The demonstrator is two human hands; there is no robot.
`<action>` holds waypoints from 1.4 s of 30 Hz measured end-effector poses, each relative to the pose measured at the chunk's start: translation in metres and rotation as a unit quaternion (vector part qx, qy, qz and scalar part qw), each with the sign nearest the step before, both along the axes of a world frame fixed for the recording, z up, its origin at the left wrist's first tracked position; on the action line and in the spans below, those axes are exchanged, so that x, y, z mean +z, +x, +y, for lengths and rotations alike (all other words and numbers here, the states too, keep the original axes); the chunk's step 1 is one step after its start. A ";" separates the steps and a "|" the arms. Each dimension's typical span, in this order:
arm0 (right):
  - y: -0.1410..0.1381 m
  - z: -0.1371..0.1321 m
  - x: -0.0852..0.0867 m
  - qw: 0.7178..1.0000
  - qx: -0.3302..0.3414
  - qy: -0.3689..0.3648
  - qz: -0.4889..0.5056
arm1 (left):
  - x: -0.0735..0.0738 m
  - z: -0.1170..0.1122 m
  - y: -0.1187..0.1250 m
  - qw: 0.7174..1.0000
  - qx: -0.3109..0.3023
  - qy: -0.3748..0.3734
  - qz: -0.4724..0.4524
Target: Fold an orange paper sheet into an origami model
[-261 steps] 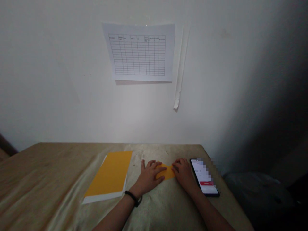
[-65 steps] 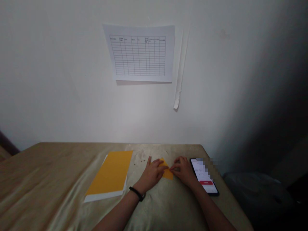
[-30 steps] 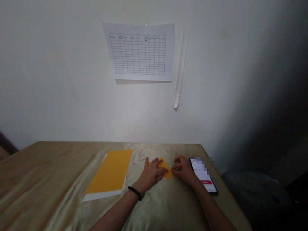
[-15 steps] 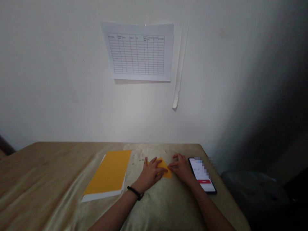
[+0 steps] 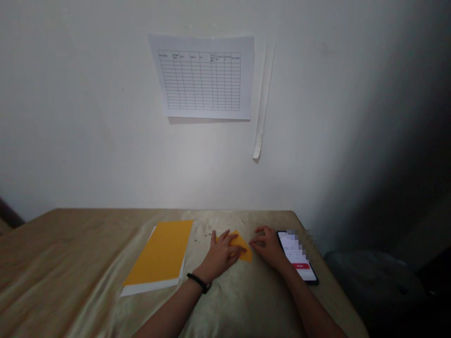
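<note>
left hand (image 5: pixel 221 254) spread flat on folded orange paper (image 5: pixel 244 245), right hand (image 5: pixel 268 244) curled at its edge, grip unclear

My bench (image 5: pixel 63 253), draped in cloth, carries a paper stack (image 5: pixel 160 256), a folded orange sheet (image 5: pixel 244 245) and a phone (image 5: pixel 299 263).

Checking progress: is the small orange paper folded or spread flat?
Folded: the small orange paper shows a triangular outline with slanted edges, under the left hand, the right hand at its corner.

Two hands (image 5: pixel 221 256) (image 5: pixel 269 246), one phone (image 5: pixel 299 257), one stack (image 5: pixel 161 256)
</note>
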State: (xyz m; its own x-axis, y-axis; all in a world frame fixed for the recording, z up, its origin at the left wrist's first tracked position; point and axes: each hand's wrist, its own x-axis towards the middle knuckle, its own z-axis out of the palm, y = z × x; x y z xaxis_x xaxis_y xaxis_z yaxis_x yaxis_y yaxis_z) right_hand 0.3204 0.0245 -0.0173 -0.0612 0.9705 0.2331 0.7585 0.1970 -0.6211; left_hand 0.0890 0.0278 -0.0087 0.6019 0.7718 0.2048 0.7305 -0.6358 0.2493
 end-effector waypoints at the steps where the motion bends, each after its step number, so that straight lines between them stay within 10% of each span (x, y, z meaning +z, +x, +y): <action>1: 0.002 0.000 -0.001 1.000 0.005 -0.001 0.004 | 0.000 0.000 0.000 1.000 0.000 -0.002 0.000; 42: -0.004 0.002 -0.001 1.000 -0.002 -0.004 0.002 | -0.003 0.002 0.001 1.000 0.008 -0.011 -0.012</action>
